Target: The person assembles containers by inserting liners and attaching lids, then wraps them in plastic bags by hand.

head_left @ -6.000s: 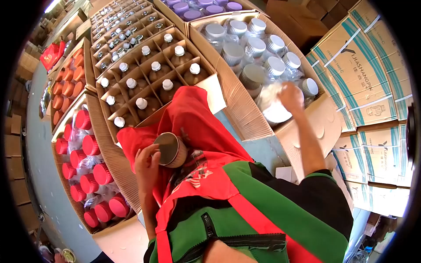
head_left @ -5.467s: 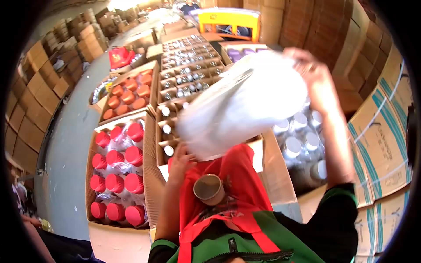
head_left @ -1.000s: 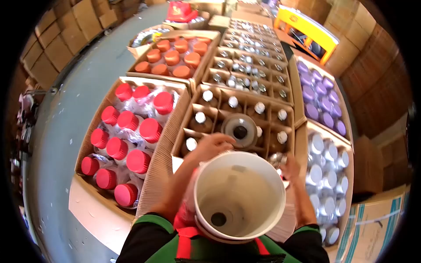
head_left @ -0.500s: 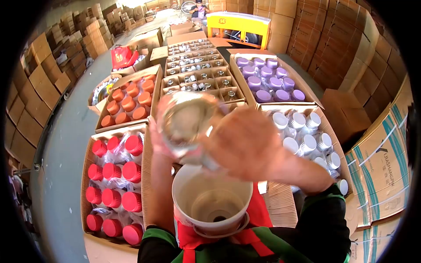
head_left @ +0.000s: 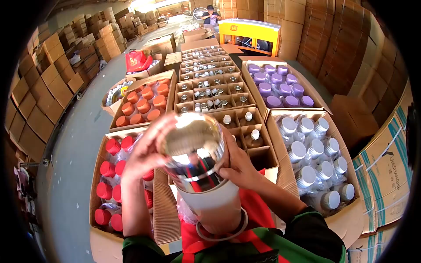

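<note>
We're holding the silvered glass liner [head_left: 190,140] at the white flask body [head_left: 219,208], not fully inside, left hand [head_left: 147,151] and right hand [head_left: 240,164] curving fingers round its sides, white-capped bottles [head_left: 253,139] sitting boxed.

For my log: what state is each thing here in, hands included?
Left hand: gripping the silvery vessel.
Right hand: gripping its other side.
Silvery vessel: held up; whether its lower end is inside the white container, unclear.
White container: on the lap.
Red-capped bottles: capped.
Orange-capped bottles: capped.
Purple-capped bottles: capped.
Divided carton: open.
</note>
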A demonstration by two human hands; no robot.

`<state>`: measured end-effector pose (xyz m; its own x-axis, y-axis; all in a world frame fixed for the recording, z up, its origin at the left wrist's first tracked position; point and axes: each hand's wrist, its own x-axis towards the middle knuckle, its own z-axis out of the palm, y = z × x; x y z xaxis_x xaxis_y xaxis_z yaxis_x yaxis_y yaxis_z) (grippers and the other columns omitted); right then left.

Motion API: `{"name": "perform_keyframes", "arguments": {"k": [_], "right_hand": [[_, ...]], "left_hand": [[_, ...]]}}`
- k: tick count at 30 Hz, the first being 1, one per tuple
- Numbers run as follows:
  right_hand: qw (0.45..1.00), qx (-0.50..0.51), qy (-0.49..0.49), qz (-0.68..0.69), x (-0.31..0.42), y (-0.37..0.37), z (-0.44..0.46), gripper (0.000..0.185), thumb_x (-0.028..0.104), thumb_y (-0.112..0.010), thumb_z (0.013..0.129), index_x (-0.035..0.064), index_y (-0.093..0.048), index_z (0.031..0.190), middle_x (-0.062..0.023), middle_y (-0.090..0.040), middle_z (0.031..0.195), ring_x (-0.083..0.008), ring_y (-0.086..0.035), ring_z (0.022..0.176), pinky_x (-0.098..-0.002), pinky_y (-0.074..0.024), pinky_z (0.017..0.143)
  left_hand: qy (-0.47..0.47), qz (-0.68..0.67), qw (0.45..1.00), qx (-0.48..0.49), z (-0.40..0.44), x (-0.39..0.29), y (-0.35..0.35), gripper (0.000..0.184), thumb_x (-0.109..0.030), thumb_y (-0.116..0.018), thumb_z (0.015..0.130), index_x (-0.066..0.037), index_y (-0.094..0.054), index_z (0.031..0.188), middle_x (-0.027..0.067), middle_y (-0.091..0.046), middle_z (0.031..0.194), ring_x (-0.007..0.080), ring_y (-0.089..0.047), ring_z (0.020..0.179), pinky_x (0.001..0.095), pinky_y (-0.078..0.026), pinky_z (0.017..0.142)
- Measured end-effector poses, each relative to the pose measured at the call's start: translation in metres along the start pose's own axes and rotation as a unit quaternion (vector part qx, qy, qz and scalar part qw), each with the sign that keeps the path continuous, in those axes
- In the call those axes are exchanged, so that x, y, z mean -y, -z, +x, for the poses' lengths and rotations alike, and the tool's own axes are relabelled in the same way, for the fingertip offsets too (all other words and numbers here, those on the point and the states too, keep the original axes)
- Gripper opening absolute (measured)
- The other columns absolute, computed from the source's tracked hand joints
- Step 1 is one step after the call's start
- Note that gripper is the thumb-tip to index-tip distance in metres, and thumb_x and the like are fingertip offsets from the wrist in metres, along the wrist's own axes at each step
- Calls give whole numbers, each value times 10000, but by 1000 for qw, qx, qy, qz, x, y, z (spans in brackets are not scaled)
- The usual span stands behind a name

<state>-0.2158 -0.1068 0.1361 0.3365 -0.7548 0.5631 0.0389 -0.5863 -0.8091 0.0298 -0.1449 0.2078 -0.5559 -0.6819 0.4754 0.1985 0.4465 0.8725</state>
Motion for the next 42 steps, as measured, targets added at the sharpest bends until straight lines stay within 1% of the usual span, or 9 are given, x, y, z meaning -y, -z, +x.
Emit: {"name": "perform_keyframes", "arguments": {"k": [2, 5, 12, 15, 19, 27, 37, 40, 42], "right_hand": [[999, -11, 33, -16, 0, -4, -5, 792, 266, -574, 820, -39, -156, 1419, -235, -362, 1386, -320, -348, 1307, -358, -266, 1055], [1000, -7, 18, 24, 0, -17, -7, 678, 350, -523, 864, -39, -301, 1373, -205, -430, 1340, -306, -371, 1288, -392, -262, 1065], [965, -201, -122, 117, -94, 34, 14, 352, 281, -437, 950, 3, -552, 1132, -106, -596, 1102, -182, -548, 1059, -331, -424, 893], [964, -105, -231, -78, -187, 48, 13, 318, 262, -600, 823, -2, -621, 999, -116, -645, 956, -220, -618, 881, -319, -476, 810], [930, 8, -148, -336, -294, 27, 10, 582, 284, -686, 713, 70, -521, 1228, -220, -545, 1159, -364, -513, 1098, -422, -406, 952], [779, 191, -333, -495, -283, -14, 29, 817, 366, -763, 674, 154, -369, 1358, -195, -301, 1385, -368, -336, 1255, -444, -305, 1027], [795, 149, -136, -573, -290, -3, -30, 385, 245, -548, 807, 116, -491, 1164, -117, -510, 1073, -311, -543, 990, -426, -416, 845], [796, 159, -243, -531, -295, 12, -18, 343, 248, -552, 810, 126, -511, 1128, -128, -524, 1008, -349, -588, 868, -437, -463, 745], [938, -45, -193, -284, -255, 18, -2, 200, 246, -560, 829, 55, -614, 808, -181, -609, 832, -378, -601, 772, -473, -459, 652]], "left_hand": [[22, 192, 978, 77, -10, 4, -6, 689, -120, -793, 658, -47, -499, 1277, 92, -560, 1165, 204, -518, 1129, 345, -385, 986], [139, 493, 850, 124, -15, 20, -45, 513, -410, -749, 689, -128, -627, 1099, 95, -596, 931, 257, -638, 811, 404, -485, 701], [228, 448, 855, 127, 0, 34, -51, 561, -379, -785, 623, -71, -619, 1062, 86, -617, 765, 235, -615, 689, 331, -462, 612], [187, 450, 864, 127, -3, 34, -55, 574, -371, -798, 606, -68, -615, 1058, 91, -622, 773, 246, -617, 695, 341, -465, 619], [192, 463, 856, 128, -3, 46, -54, 565, -549, -722, 637, -64, -622, 910, 94, -636, 820, 283, -641, 745, 385, -483, 662], [202, 464, 857, 95, -3, 40, -51, 646, -581, -706, 650, -67, -610, 1031, 85, -647, 947, 287, -643, 784, 392, -496, 685], [186, 456, 865, 95, -7, 37, -55, 595, -576, -667, 701, -109, -610, 1066, 73, -635, 923, 291, -629, 816, 385, -481, 708], [183, 453, 870, 65, -11, 45, -52, 473, -485, -647, 759, -118, -625, 1057, 83, -637, 885, 271, -631, 802, 377, -481, 707], [193, 427, 883, 28, -16, 49, -48, 384, -387, -644, 797, -115, -636, 1067, 81, -639, 872, 244, -631, 791, 348, -484, 695]]}}
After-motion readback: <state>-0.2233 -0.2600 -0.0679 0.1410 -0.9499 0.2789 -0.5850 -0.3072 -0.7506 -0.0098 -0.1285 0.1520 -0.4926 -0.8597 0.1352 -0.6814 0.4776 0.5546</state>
